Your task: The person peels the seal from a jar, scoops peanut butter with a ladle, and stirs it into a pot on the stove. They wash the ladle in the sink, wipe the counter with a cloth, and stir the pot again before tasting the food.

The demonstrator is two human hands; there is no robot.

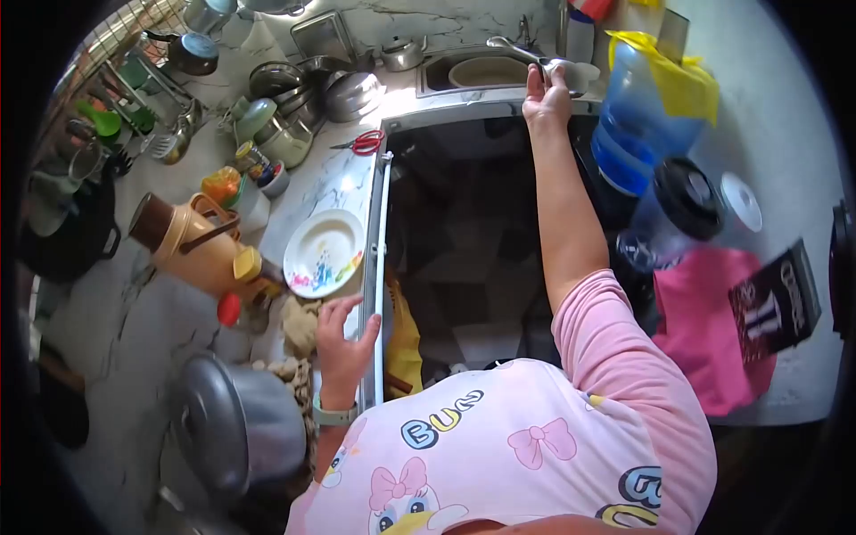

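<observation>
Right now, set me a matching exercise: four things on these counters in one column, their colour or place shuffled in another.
Things:
1. scissors
2. plate
3. water jug
4. metal ladle

Colour or place:
A. blue
B. held in the right hand
C. red handles
D. white with a colourful print

Pairs: 1-C, 2-D, 3-A, 4-B.

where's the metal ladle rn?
Head view, top centre: the metal ladle is in the right hand by the sink, left of the blue water jug.
</observation>
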